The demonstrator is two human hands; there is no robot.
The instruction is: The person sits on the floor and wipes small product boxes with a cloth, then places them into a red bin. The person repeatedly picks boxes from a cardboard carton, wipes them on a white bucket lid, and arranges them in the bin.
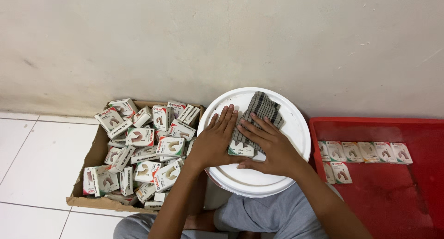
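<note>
From the head camera I see my left hand [215,142] flat, fingers spread, beside a small white box [240,149] on the white bucket lid [296,128], my right hand [270,144] open-fingered pressing a checked cloth [261,108] against it.

A small white box [241,149] with green print lies flat on the white round lid [296,128] of a bucket, near the lid's middle. A checked grey-and-dark cloth [260,110] lies crumpled over the box's far side and reaches toward the lid's rear rim, touching the box. The box's near face shows; the rest is hidden under the cloth and fingers.
</note>
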